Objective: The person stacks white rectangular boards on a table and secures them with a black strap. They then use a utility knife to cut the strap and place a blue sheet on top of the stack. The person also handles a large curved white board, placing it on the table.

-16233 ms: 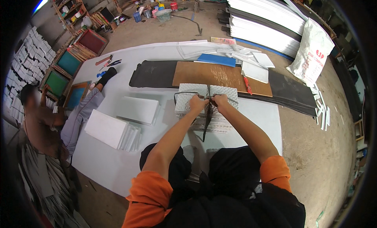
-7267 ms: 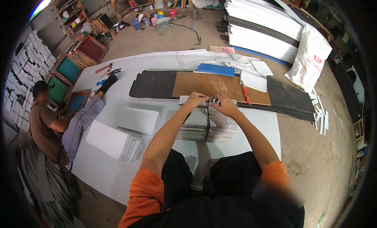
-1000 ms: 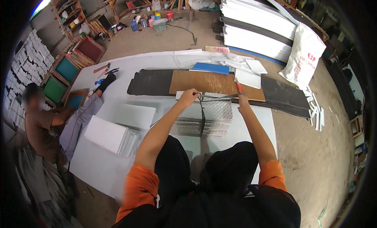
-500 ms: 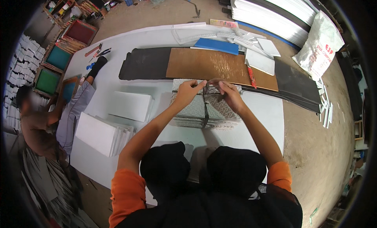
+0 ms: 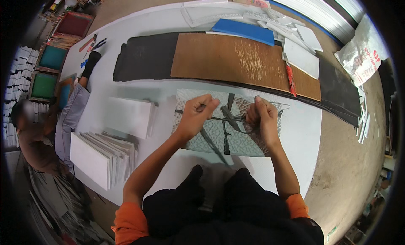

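Observation:
A bundle of grey-white sheets (image 5: 199, 140) with an embossed pattern lies on the white table surface in front of me, crossed both ways by a dark plastic tie strip (image 5: 230, 115). My left hand (image 5: 195, 117) is closed around one end of the strip, and a loose tail hangs below that fist toward me. In my right hand (image 5: 265, 118), also closed with the thumb up, is the other end. Between the two fists the strip crosses over itself at the middle of the bundle. Whether the knot there is tight I cannot tell.
Beyond the bundle lie a brown board (image 5: 206, 57) on dark sheets (image 5: 145, 59), a red cutter knife (image 5: 291, 79), a blue block (image 5: 244, 32) and white offcuts. White panels (image 5: 90, 160) stack at the left. A person (image 5: 38, 139) sits past them, legs on the table.
My hands, earlier close together over the bundle, have drawn apart to either side, each gripping the strip. The view has tilted, showing the bundle's top more from above.

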The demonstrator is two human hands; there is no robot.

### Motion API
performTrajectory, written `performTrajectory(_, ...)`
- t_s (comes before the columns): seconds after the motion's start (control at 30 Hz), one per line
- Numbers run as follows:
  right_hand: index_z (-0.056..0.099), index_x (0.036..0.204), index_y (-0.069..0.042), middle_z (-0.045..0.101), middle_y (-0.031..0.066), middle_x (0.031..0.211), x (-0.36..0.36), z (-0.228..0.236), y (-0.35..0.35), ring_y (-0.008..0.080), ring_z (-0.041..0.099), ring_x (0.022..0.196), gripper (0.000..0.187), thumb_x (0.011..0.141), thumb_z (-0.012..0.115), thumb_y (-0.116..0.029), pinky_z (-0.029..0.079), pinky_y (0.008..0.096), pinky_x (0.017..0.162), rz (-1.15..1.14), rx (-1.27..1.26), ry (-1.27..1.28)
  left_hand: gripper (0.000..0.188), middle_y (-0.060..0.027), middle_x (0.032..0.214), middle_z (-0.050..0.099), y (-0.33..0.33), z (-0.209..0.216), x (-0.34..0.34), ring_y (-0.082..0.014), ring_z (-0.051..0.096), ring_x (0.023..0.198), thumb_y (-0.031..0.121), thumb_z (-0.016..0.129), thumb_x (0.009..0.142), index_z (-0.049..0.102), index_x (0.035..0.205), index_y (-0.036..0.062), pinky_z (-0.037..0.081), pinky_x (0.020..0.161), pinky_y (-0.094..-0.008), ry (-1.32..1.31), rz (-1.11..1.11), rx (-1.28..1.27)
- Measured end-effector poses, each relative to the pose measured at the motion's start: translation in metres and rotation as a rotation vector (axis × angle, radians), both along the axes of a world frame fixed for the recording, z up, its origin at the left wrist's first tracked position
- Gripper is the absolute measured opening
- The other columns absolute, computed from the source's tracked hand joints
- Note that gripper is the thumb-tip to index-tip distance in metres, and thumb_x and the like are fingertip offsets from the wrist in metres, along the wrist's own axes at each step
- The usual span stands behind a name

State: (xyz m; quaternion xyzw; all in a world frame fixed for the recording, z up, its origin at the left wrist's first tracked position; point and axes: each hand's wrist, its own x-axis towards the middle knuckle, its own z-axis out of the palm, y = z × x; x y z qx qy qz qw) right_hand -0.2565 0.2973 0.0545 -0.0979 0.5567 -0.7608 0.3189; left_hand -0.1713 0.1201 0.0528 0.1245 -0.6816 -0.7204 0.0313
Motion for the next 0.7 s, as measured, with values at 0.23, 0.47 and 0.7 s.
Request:
performTrajectory(0.23,0.041,0.061,-0.001,0.039,0.0032,0.05,0.01,0.007,0.011,0.0092,0.037,0.047,0.035,0.089,0.039,-0.022,0.033,0.0243,0.045,-0.016,0.531,0.492,0.024,-0.0142,0.058,0.04,-0.006,0.011,0.001,-0.0317,0.042,0.053,0.008,0.054,0.078,0.038,0.063,-0.0018,0.036,0.049,-0.0361,0.26,-0.253,-0.834)
performTrajectory(0.47,0.039,0.059,-0.003,0.037,0.0009,0.052,0.015,0.0,0.019,0.0077,0.035,0.049,0.035,0.089,0.039,-0.02,0.033,0.0233,0.047,-0.067,0.44,0.438,0.023,-0.0132,0.058,0.039,-0.014,0.005,0.008,-0.03,0.041,0.052,0.005,0.055,0.076,0.037,0.063,-0.0016,0.035,0.047,-0.0356,0.335,-0.274,-0.867)
performTrajectory(0.7,0.039,0.06,-0.004,0.035,-0.0004,0.052,0.019,-0.007,0.021,0.0083,0.036,0.05,0.035,0.09,0.037,-0.021,0.033,0.0227,0.048,-0.097,0.429,0.465,0.023,-0.0117,0.057,0.039,-0.013,0.0,0.014,-0.0277,0.041,0.051,0.004,0.056,0.075,0.038,0.062,0.0003,0.034,0.046,-0.0352,0.439,-0.273,-0.815)
